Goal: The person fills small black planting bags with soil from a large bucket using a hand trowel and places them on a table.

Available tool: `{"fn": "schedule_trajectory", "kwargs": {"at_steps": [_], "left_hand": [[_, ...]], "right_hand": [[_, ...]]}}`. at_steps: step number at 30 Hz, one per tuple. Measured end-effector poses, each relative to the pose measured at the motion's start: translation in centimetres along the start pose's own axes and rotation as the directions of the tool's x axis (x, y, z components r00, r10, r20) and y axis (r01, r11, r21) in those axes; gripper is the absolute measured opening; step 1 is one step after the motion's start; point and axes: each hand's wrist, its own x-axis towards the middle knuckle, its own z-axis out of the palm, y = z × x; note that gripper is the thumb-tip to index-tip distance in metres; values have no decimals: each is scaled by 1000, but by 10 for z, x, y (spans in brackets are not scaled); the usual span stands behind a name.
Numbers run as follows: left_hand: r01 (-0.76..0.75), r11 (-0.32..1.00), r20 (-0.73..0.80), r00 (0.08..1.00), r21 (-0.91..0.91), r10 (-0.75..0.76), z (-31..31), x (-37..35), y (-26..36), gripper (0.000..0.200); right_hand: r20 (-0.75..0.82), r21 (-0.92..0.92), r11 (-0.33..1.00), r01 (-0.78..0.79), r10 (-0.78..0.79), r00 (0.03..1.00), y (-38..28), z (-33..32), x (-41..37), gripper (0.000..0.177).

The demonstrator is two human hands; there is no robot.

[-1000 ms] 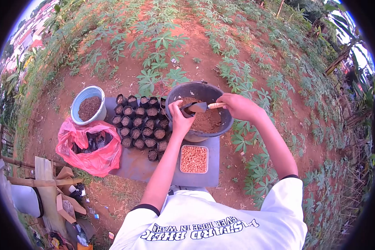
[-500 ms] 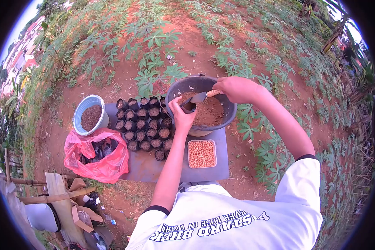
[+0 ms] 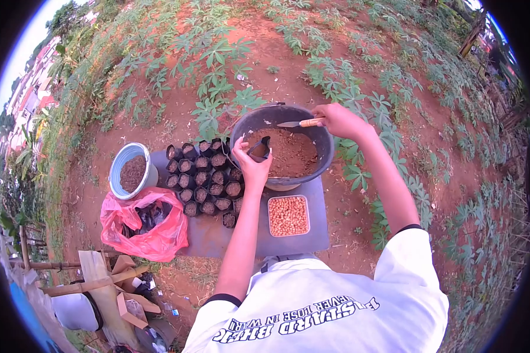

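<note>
My left hand (image 3: pixel 253 166) is closed around a small black plastic planting bag (image 3: pixel 259 150), its mouth tilted up, over the near left side of a large black bucket (image 3: pixel 327 159). Brown soil (image 3: pixel 291 154) lies in that bucket. My right hand (image 3: pixel 343 121) grips the wooden handle of a small trowel (image 3: pixel 310 123) above the bucket's far right rim. The trowel's blade points left over the soil. To the left stand several soil-filled black planting bags (image 3: pixel 201 178) in rows.
A clear tub of corn kernels (image 3: pixel 288 216) sits on the grey table (image 3: pixel 218 236) near me. On the left are a light blue pail (image 3: pixel 152 178) of dark soil and a pink plastic bag (image 3: pixel 159 242) with black plastic inside. Leafy plants (image 3: pixel 221 53) grow beyond.
The trowel has drawn back from the planting bag's mouth toward the right, its blade now away from the bag. My left hand and the bag have shifted slightly left and down.
</note>
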Motion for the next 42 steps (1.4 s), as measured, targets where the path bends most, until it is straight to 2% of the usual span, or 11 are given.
{"fn": "schedule_trajectory", "kwargs": {"at_steps": [5, 8, 10, 20, 23, 25, 26, 27, 32, 36, 42], "left_hand": [[30, 1000, 2, 1000, -4, -30, 2, -1, -6, 85], [11, 1000, 6, 1000, 13, -11, 2, -1, -3, 85], [32, 999, 7, 999, 12, -32, 1, -1, 0, 86], [94, 989, -1, 996, 112, -95, 3, 1, -1, 83], [43, 988, -22, 999, 146, -40, 4, 3, 0, 76], [195, 978, 15, 980, 74, -197, 4, 1, 9, 68], [202, 976, 11, 979, 78, -203, 4, 0, 13, 68], [170, 983, 14, 985, 76, -171, 5, 0, 11, 67], [22, 992, -19, 1000, 128, -20, 6, 3, -5, 65], [63, 998, -37, 997, 11, -63, 8, 2, 1, 64], [16, 999, -73, 997, 47, -12, 8, 2, 1, 64]], "right_hand": [[-5, 258, 959, -120, 126, 992, 31, 56, 11, 14], [-25, 349, 929, -127, 145, 989, 47, 90, 20, 8], [-70, 391, 917, -76, 112, 991, 55, 107, 25, 7], [40, 550, 822, -146, 149, 988, 71, 156, 42, 6], [-6, 517, 849, -111, 133, 991, 72, 165, 44, 7], [-6, 486, 866, -114, 134, 991, 72, 168, 47, 12], [-18, 454, 883, -117, 140, 990, 72, 170, 48, 20], [-14, 455, 883, -115, 136, 991, 73, 171, 47, 20], [-16, 154, 987, -38, 41, 999, 77, 185, 46, 31], [36, 89, 992, -89, 86, 996, 77, 188, 48, 33], [40, -5, 993, -118, 118, 992, 72, 183, 47, 37]]}}
